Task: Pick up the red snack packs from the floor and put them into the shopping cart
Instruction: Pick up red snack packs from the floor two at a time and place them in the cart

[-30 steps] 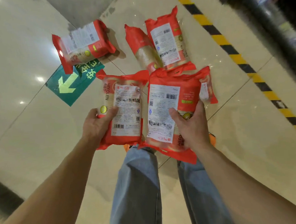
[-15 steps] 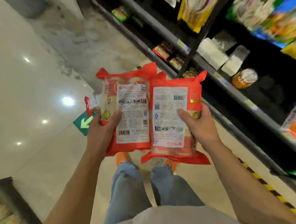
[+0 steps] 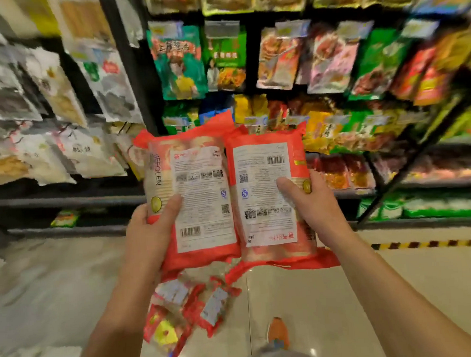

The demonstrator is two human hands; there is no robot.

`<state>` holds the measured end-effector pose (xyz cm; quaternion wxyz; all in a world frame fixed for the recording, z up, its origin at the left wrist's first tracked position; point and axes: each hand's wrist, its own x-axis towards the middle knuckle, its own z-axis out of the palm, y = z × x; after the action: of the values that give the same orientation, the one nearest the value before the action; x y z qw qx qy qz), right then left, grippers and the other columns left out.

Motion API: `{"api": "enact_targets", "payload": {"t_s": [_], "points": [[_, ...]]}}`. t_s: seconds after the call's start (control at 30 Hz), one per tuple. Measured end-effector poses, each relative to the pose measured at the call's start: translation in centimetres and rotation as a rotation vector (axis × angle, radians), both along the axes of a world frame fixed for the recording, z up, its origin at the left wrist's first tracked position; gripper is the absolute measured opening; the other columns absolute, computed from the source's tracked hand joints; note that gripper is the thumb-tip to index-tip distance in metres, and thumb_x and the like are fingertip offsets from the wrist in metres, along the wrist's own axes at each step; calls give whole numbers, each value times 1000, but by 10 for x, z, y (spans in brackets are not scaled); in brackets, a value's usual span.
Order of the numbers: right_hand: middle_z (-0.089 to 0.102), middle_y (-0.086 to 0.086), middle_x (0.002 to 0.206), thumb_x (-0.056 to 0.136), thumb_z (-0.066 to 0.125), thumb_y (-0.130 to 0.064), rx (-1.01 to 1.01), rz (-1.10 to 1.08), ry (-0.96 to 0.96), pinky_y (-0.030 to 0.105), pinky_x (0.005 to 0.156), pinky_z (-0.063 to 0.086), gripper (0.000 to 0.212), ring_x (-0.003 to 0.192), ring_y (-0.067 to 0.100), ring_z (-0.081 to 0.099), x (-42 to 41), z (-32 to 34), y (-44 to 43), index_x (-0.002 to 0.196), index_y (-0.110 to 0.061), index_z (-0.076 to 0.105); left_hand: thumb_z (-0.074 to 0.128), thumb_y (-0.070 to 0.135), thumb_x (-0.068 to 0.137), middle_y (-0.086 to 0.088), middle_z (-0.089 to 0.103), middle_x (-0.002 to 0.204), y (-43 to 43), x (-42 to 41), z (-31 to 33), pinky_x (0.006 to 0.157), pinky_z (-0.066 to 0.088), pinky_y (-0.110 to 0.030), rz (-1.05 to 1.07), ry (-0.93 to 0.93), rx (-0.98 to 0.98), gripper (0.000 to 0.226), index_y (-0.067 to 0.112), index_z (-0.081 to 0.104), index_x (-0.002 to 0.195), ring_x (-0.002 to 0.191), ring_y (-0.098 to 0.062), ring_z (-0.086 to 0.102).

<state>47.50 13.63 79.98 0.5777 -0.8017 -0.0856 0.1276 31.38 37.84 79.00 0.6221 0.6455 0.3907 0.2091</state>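
Shelves behind, 1 pack per grip

Bright, even light falls from overhead, leaving small glints on the glossy floor near the bottom edge. Motion blur smears the shelves, worst at the left and right edges, where wide-angle distortion bends them. The labels on the red snack packs are fairly sharp.

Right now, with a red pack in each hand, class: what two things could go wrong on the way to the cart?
1. The left hand and right hand each grip one pack, left pack and right pack, by an outer edge only; either may slip.
2. More red packs lie on the floor near the shoe; a step could crush them.
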Motion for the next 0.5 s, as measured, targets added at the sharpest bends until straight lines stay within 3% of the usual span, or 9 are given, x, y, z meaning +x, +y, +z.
{"api": "enact_targets", "payload": {"t_s": [0.1,0.2,0.27,0.33,0.43,0.5], "points": [[76,-16,117,80,76,-75,-8,-158,-54,47,97,58,64,105,9,74,-9,21,-62,130,-38,63,84,75,68,1,82,104,-35,31,23,92,63,-55,-179,-38,-7,60,30,71,106,95,-24,80],[75,-17,111,79,76,-74,-2,-323,-93,34,83,57,62,95,2,73,-22,37,-125,126,-37,61,82,84,61,1,82,104,-85,65,38,93,62,-59,-329,-60,12,68,31,72,104,97,-27,80],[75,-16,108,86,77,-64,16,-427,-94,28,77,56,51,88,-1,73,-30,41,-171,124,-32,63,83,75,72,1,82,99,-126,83,45,91,63,-58,-432,-76,33,59,28,71,105,94,-26,81],[76,-15,108,83,78,-66,17,-542,-102,34,84,60,57,92,2,74,-39,42,-218,125,-29,65,82,75,68,2,83,98,-170,100,51,88,64,-58,-531,-89,35,63,28,70,109,89,-24,82],[76,-12,114,66,75,-79,45,-720,-112,45,93,60,81,100,9,75,-53,39,-291,127,-27,61,81,81,57,0,83,103,-245,124,56,87,64,-60,-684,-98,7,79,29,68,115,89,-26,82],[76,-10,116,65,75,-79,59,-812,-118,46,95,60,84,102,11,75,-63,33,-347,129,-26,60,83,83,53,0,82,105,-300,141,58,87,64,-60,-755,-94,1,83,29,68,115,90,-28,82]]}}
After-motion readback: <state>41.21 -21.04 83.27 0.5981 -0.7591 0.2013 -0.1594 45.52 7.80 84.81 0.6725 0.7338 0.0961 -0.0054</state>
